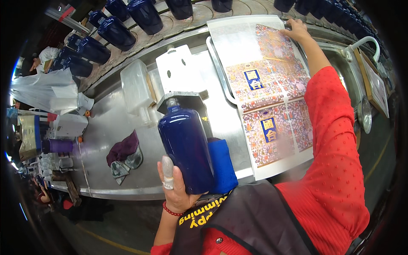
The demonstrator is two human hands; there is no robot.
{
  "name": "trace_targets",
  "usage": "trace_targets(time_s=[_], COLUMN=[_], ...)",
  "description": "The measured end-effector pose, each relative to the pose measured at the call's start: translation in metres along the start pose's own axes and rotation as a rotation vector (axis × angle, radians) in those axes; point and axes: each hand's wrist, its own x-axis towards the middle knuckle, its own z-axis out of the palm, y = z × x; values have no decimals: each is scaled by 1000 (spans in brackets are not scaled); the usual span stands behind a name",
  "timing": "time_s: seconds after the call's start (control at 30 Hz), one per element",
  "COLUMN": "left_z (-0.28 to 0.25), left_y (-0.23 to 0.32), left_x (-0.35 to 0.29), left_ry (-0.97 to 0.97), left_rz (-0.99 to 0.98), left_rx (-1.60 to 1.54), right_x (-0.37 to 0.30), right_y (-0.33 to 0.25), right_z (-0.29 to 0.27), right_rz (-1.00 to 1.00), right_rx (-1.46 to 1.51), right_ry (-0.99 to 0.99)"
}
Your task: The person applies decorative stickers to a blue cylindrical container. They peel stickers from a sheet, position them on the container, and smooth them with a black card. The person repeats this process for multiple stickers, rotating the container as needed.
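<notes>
My left hand (174, 187) is wrapped round the lower part of a glossy dark blue bottle (185, 144), which leans slightly with its clear neck pointing away from me. A pale cover sits on one of this hand's fingers. My right hand (298, 32) reaches to the far right corner of a stack of printed decal sheets (272, 106), thumb and fingers apart at the edge. The sheets carry a colourful floral pattern with blue and gold panels. A folded bright blue cloth (223, 165) lies beside the bottle, close to my body.
Several blue bottles (144, 17) stand along a conveyor (174, 27) at the back. On the metal table (102, 140) are a maroon and grey cloth (125, 155), a clear plastic box (136, 87) and a white stand (176, 70). A curved white tap (367, 40) rises at the far right.
</notes>
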Motion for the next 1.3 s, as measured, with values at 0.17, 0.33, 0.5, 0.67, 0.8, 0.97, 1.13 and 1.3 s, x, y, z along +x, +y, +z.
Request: trace_targets(time_s=[0.17, 0.33, 0.5, 0.67, 0.8, 0.97, 1.13, 1.3], left_z=[3, 5, 7, 6, 2, 5, 6, 13], left_y=[-6, -10, -10, -9, -6, -1, -3, -6], left_x=[-8, -13, -9, -1, 2, 6, 7, 2], left_ry=[-6, -1, 13, 33, 16, 94, 91, 98], left_rz=[5, 10, 25, 68, 59, -74, -54, -66], left_rx=[-5, 15, 9, 33, 49, -52, -77, -122], right_x=[5, 12, 16, 3, -18, -73, -144, -216], right_y=[14, 19, 13, -3, -22, -65, -113, -155], right_z=[23, 32, 26, -5, -67, -155, -231, -285], right_rz=[-122, -159, -184, -238, -367, -653, -853, -1001], right_rx=[91, 110, 86, -61, -169, -125, -25, 78], right_ry=[152, 183, 253, 473, 461, 499, 417, 364])
